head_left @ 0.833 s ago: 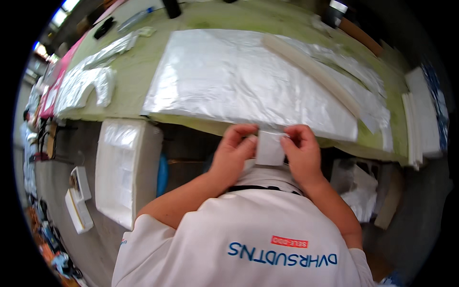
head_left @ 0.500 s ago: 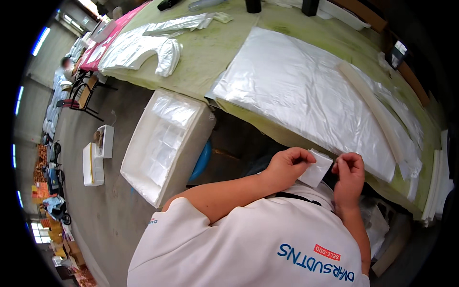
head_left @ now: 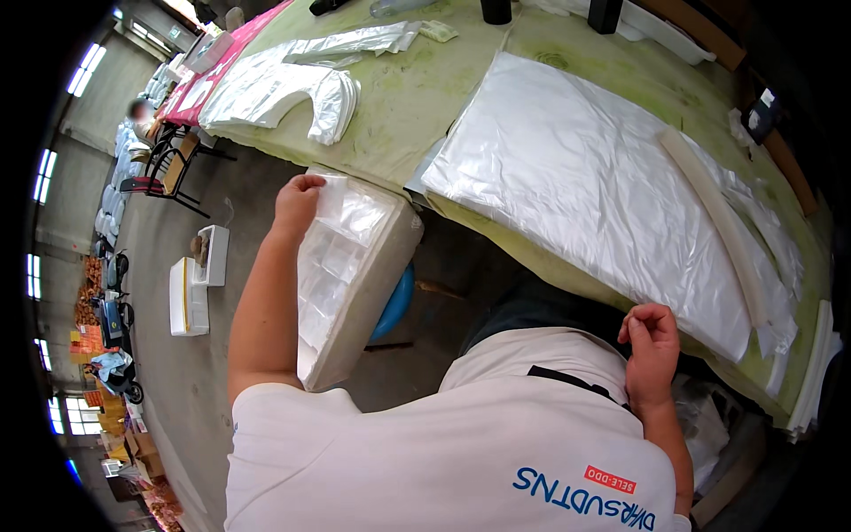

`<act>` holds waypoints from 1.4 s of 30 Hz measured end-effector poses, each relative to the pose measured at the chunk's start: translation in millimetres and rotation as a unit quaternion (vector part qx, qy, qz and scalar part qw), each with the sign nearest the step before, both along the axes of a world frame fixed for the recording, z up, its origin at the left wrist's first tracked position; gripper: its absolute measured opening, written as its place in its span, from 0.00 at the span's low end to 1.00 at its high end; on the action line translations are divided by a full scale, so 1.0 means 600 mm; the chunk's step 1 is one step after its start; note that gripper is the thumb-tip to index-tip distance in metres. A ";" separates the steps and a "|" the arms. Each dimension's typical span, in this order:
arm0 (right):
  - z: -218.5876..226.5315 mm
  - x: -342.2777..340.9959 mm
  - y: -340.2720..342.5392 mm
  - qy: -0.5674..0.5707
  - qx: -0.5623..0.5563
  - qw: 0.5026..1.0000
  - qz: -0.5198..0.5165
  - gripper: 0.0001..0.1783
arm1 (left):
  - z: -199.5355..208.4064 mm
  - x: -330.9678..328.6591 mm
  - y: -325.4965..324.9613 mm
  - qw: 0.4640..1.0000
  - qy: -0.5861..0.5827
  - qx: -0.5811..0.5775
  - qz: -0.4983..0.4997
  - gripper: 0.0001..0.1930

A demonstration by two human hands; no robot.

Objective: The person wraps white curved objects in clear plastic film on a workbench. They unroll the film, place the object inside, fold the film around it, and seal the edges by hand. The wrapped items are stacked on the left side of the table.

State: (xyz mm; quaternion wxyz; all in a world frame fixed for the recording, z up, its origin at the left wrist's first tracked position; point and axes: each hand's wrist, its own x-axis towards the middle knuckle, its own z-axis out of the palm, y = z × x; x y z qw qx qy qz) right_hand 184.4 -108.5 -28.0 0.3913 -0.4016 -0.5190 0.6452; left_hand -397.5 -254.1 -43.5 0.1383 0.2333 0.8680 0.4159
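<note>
At the far end of a white foam box, my left hand has its fingers pinched together on a small folded white plastic bag. It lies against the other bags in the box, and its edge is hard to separate from theirs. Folded bags fill the box in rows. My right hand is held near the table edge in front of my waist, with curled fingers and the thumb against the index finger. Whatever may be between those fingertips cannot be made out. Beside it lies a large stack of shiny plastic sheets.
A long pale strip lies across the sheets on the green-covered table. More plastic bags lie at the far left. A blue round object is beneath the foam box. Small white boxes and a chair stand on the floor.
My left hand has moved from in front of my waist, left and away, to the foam box, taking the small white bag along. My right hand has stayed near the table edge.
</note>
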 end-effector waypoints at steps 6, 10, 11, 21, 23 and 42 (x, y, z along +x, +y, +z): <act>0.002 -0.001 0.003 -0.017 0.005 1.000 0.005 0.05 | -0.047 0.017 0.011 0.962 0.198 -0.145 -0.118 0.12; 0.003 0.002 0.005 -0.022 -0.001 1.000 0.003 0.06 | -0.044 0.049 0.012 0.946 0.266 -0.121 -0.141 0.14; 0.003 0.002 0.006 -0.021 0.002 1.000 0.004 0.06 | -0.044 0.050 0.007 0.944 0.275 -0.106 -0.150 0.13; 0.002 0.011 0.003 -0.024 0.005 1.000 0.005 0.06 | -0.043 0.137 -0.062 0.951 0.264 0.001 -0.163 0.15; 0.001 0.011 0.003 -0.019 0.005 1.000 0.016 0.06 | -0.059 0.146 -0.063 0.941 0.291 0.003 -0.173 0.16; 0.027 0.106 0.043 -0.043 0.191 0.977 -0.083 0.07 | -0.087 0.158 -0.060 0.956 0.245 0.045 -0.153 0.16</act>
